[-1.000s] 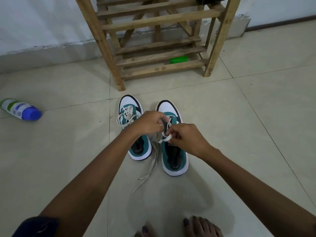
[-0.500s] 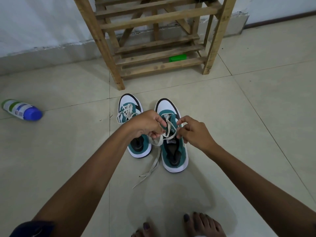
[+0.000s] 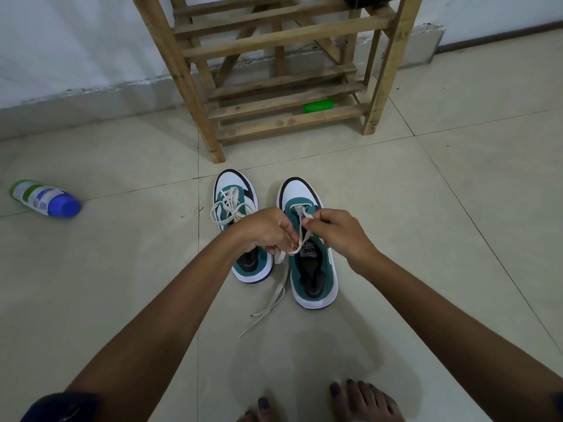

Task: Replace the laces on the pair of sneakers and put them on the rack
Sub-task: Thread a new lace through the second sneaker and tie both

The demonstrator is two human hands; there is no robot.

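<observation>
Two teal-and-white sneakers stand side by side on the tiled floor, toes toward the rack. The left sneaker (image 3: 236, 196) is laced with a cream lace tied in a loose bow. The right sneaker (image 3: 310, 269) has a cream lace (image 3: 300, 236) only through its front eyelets. My left hand (image 3: 265, 229) grips one part of that lace over the gap between the shoes. My right hand (image 3: 335, 229) pinches the lace just above the right sneaker's tongue. The lace's loose tail (image 3: 271, 303) trails on the floor between the shoes.
A wooden slatted rack (image 3: 280, 86) stands against the wall just beyond the sneakers, with a green cylinder (image 3: 318, 105) on its lowest shelf. A blue-capped bottle (image 3: 45, 197) lies on the floor at left. My bare toes (image 3: 362, 400) show at the bottom edge.
My right hand has moved up and forward from beside the tongue to the front eyelets, drawing the lace along. My left hand has kept its hold and shifted slightly.
</observation>
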